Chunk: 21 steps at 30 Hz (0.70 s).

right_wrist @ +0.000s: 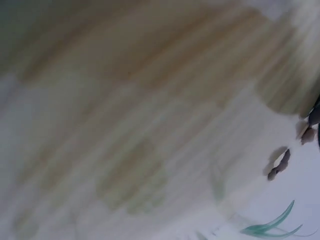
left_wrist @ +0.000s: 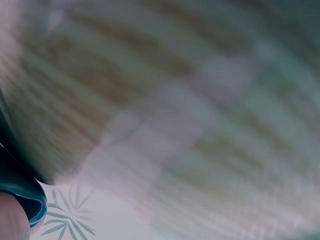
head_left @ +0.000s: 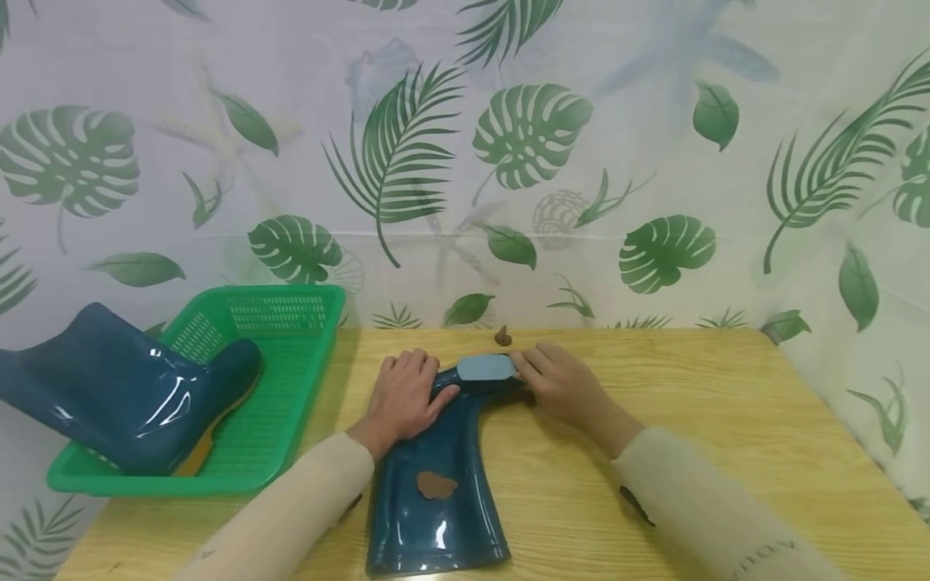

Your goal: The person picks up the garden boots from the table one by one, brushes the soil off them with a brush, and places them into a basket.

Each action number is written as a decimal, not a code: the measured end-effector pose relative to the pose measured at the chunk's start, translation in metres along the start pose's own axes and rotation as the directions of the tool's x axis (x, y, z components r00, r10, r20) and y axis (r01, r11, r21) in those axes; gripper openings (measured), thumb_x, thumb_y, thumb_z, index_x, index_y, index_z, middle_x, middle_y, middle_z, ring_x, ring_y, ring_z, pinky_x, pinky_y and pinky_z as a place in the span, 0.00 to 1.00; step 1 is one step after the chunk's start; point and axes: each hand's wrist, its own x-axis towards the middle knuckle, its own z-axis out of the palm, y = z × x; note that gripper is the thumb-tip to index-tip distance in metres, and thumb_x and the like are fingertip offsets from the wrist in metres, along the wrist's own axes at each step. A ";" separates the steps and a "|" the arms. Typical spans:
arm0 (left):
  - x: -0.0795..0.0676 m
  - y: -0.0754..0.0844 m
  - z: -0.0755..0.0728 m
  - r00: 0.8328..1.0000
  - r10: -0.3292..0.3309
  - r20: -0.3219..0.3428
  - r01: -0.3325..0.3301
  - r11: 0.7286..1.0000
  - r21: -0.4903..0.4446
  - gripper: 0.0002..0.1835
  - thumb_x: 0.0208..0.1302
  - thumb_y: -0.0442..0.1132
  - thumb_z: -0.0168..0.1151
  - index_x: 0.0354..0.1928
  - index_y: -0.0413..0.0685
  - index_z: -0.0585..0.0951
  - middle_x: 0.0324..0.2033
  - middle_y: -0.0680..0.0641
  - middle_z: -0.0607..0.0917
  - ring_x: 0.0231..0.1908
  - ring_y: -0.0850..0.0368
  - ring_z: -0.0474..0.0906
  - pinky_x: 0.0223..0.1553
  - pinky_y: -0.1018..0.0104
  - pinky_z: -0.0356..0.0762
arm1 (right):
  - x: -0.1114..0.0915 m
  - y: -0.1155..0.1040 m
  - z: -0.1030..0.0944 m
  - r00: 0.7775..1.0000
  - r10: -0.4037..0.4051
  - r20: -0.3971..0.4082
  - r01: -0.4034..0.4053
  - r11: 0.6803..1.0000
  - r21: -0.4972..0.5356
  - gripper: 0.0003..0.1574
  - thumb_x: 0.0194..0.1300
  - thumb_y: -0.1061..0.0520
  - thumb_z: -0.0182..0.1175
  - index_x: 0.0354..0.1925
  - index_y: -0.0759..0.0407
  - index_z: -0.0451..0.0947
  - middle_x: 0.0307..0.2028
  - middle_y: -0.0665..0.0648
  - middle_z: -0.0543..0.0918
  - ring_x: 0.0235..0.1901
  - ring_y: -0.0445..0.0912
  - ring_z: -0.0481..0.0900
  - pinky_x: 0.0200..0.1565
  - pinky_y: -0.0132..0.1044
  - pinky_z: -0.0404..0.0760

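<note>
A dark blue rubber boot (head_left: 439, 524) lies on its side, shaft toward me, with a brown patch (head_left: 436, 485) on the shaft. My left hand (head_left: 407, 395) grips the boot near the ankle, its thumb across the top. At the far end of the boot, my right hand (head_left: 563, 383) pinches the right end of a light blue oblong block (head_left: 485, 368) with rounded ends, which lies over the boot's foot part. The block's underside is hidden. A sliver of the boot (left_wrist: 20, 182) shows in the left wrist view, beside part of a finger (left_wrist: 12, 217).
A green plastic basket (head_left: 308, 403) on the left holds a second blue boot (head_left: 138, 387) with a yellowish sole. Just past my hands, a small brown lump (head_left: 503, 336) sits by the wall on the wood-grain table (head_left: 726, 420). A leaf-print sheet (head_left: 617, 266) backs the table.
</note>
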 end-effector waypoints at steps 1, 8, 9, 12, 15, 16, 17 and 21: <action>0.000 0.000 0.000 1.000 0.001 0.002 -0.001 1.000 -0.001 0.28 0.73 0.66 0.44 0.47 0.48 0.74 0.42 0.46 0.76 0.44 0.47 0.74 0.46 0.51 0.68 | 0.002 -0.001 0.001 1.000 -0.003 0.013 0.003 1.000 -0.008 0.25 0.82 0.55 0.40 0.49 0.70 0.80 0.32 0.59 0.78 0.29 0.50 0.71 0.33 0.39 0.74; 0.000 -0.001 -0.002 1.000 -0.001 0.013 0.001 1.000 0.006 0.29 0.73 0.67 0.42 0.48 0.48 0.74 0.43 0.45 0.76 0.45 0.47 0.74 0.49 0.50 0.69 | -0.015 0.005 -0.003 0.999 0.006 0.045 -0.005 1.000 -0.015 0.25 0.82 0.56 0.38 0.49 0.72 0.79 0.32 0.60 0.78 0.29 0.51 0.72 0.33 0.38 0.75; 0.000 0.000 -0.002 1.000 -0.005 0.015 0.005 1.000 0.003 0.29 0.73 0.67 0.42 0.48 0.48 0.74 0.43 0.45 0.76 0.45 0.47 0.74 0.49 0.50 0.69 | -0.019 0.008 -0.007 0.999 0.006 0.041 -0.006 1.000 -0.013 0.25 0.81 0.57 0.39 0.49 0.72 0.79 0.32 0.61 0.78 0.29 0.51 0.73 0.33 0.38 0.75; 0.000 0.001 -0.004 1.000 -0.005 0.016 0.005 1.000 -0.007 0.29 0.73 0.67 0.42 0.48 0.48 0.75 0.42 0.45 0.77 0.45 0.47 0.74 0.48 0.50 0.69 | -0.033 0.014 -0.017 1.000 0.015 0.025 -0.015 1.000 -0.011 0.27 0.82 0.56 0.38 0.49 0.73 0.80 0.32 0.61 0.78 0.30 0.52 0.74 0.33 0.39 0.76; 0.000 0.002 -0.005 1.000 -0.001 0.025 0.001 1.000 -0.011 0.29 0.74 0.67 0.41 0.47 0.48 0.75 0.42 0.46 0.76 0.44 0.47 0.73 0.47 0.51 0.68 | -0.044 0.019 -0.026 1.000 0.020 -0.007 -0.020 1.000 -0.005 0.26 0.82 0.56 0.39 0.48 0.73 0.80 0.30 0.61 0.78 0.29 0.52 0.73 0.32 0.40 0.76; 0.000 0.002 -0.005 1.000 -0.001 0.030 0.001 1.000 -0.011 0.29 0.74 0.67 0.40 0.47 0.48 0.75 0.42 0.46 0.76 0.44 0.47 0.73 0.47 0.51 0.68 | -0.046 0.021 -0.029 1.000 0.017 -0.016 -0.017 1.000 -0.005 0.26 0.82 0.56 0.39 0.48 0.73 0.80 0.30 0.61 0.77 0.28 0.52 0.72 0.31 0.40 0.75; 0.000 0.002 -0.005 0.999 -0.002 0.034 0.002 1.000 -0.013 0.29 0.74 0.67 0.40 0.47 0.48 0.75 0.42 0.46 0.76 0.44 0.47 0.73 0.47 0.51 0.68 | -0.048 0.021 -0.030 1.000 0.012 -0.024 -0.012 1.000 -0.008 0.26 0.82 0.55 0.40 0.47 0.73 0.80 0.30 0.61 0.77 0.28 0.52 0.71 0.30 0.40 0.74; 0.001 0.002 -0.005 0.999 -0.012 0.047 0.013 1.000 -0.017 0.30 0.74 0.67 0.40 0.48 0.48 0.75 0.43 0.46 0.76 0.45 0.47 0.73 0.48 0.51 0.68 | -0.049 0.023 -0.033 0.999 -0.026 -0.039 0.026 1.000 -0.003 0.26 0.82 0.54 0.41 0.47 0.71 0.81 0.29 0.60 0.76 0.26 0.51 0.71 0.29 0.39 0.74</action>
